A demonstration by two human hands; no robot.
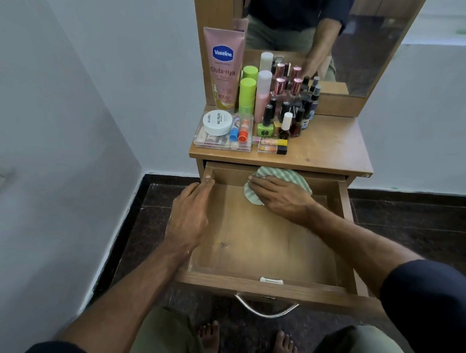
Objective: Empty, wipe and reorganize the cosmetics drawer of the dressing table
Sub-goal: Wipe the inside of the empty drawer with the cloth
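Striped cloth (under right hand) in drawer.

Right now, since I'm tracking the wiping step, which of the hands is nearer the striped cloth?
Right. The right hand presses flat on the striped cloth at the drawer's back; the left hand rests apart on the drawer's left wall.

The open drawer has a bare floor across its front and middle. At its back, a hand on a cloth blocks passage. Bottles crowd the bench's left half; its right half is free.
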